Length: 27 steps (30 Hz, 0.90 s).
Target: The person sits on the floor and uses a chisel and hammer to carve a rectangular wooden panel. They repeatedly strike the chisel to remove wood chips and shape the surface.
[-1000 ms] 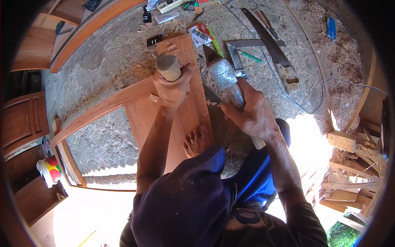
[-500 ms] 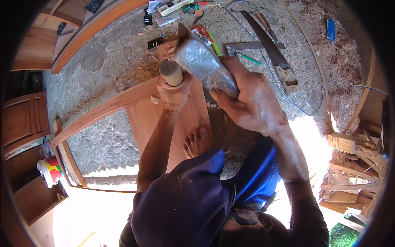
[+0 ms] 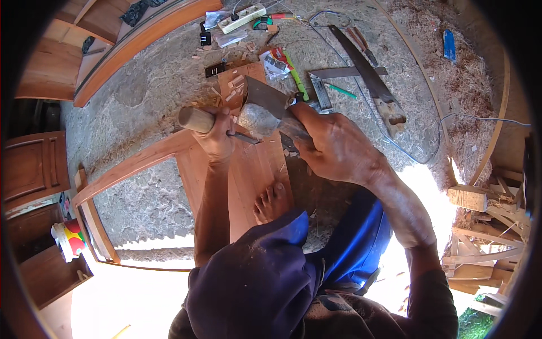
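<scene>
Chisel (image 3: 196, 119) sits tilted in the closed grasp of the left hand (image 3: 216, 141), blade pointing right over the board (image 3: 245, 169). The right hand (image 3: 345, 148) grips a hatchet (image 3: 261, 119) just right of it. A foot (image 3: 270, 203) rests on the board; a saw (image 3: 366, 69) lies far right.

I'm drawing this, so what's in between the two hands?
In the head view, the hatchet head and the chisel blade show between the left hand and the right hand.
</scene>
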Tool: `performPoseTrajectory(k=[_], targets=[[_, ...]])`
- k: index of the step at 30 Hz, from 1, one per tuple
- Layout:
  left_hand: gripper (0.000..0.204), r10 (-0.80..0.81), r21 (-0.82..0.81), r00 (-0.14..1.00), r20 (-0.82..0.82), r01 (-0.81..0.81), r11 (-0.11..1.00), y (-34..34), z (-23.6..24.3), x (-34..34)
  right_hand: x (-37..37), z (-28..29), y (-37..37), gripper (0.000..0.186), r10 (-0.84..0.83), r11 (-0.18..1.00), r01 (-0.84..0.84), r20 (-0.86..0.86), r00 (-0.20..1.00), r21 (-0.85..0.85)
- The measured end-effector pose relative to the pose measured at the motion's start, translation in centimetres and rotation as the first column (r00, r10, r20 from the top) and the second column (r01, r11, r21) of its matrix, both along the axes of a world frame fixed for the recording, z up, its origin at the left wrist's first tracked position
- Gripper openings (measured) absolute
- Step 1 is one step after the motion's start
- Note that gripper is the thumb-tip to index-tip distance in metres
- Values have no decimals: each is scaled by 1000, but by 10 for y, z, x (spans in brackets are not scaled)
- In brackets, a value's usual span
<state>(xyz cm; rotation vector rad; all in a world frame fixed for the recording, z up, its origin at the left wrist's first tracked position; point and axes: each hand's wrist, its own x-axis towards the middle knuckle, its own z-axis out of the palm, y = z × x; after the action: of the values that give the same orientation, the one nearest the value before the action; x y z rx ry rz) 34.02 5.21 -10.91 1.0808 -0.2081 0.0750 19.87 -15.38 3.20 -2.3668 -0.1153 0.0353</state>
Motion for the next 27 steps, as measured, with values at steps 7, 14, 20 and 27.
performPoseTrajectory(k=[7,14,20,27], targets=[[23,-159,347,979,125,107,932,-9,-5,-5,5,-2,6,44,-55,995,55,3,998,84],[27,-114,450,953,282,-26,893,-30,15,-13,11,35,2,47,-61,998,54,178,982,40],[30,-99,584,851,515,-264,768,-18,-36,1,18,42,8,49,97,955,-43,174,980,-293],[26,-139,-15,987,77,141,990,-29,65,27,-5,29,4,40,-187,967,167,93,978,194]])
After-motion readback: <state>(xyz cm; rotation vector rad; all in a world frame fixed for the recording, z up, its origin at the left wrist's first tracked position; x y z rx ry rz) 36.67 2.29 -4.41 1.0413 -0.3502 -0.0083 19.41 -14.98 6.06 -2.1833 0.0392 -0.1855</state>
